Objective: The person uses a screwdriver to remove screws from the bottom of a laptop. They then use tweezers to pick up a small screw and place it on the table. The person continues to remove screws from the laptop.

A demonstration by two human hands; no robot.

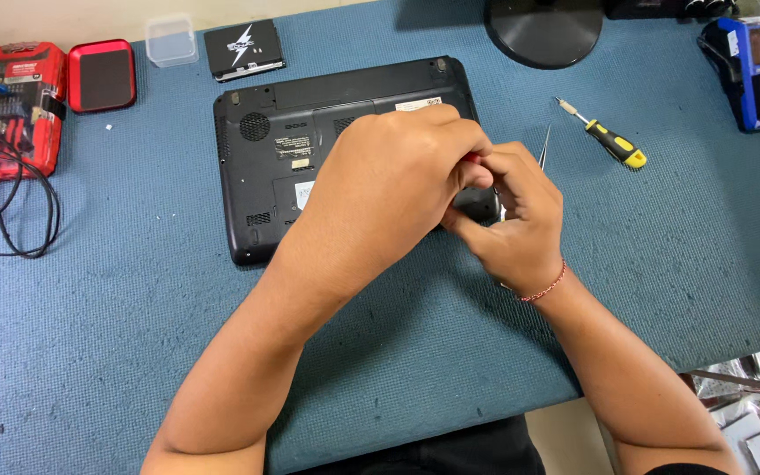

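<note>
Blue textured mat (134, 290) covers the work table; a black laptop (310, 149) lies upside down on it, base panel up. Left hand (389, 180) is curled over the laptop's right front corner, fingers closed around a red-handled tool (471, 158), mostly hidden. Right hand (521, 224) is pressed against the left, fingers pinched at the same corner; what it grips cannot be told. A yellow-and-black screwdriver (610, 142) and tweezers (544, 145) lie to the right; a red bit case (10, 105), open, and a black cable (10, 211) sit at far left; a black drive (244, 50) is seen behind the laptop.
</note>
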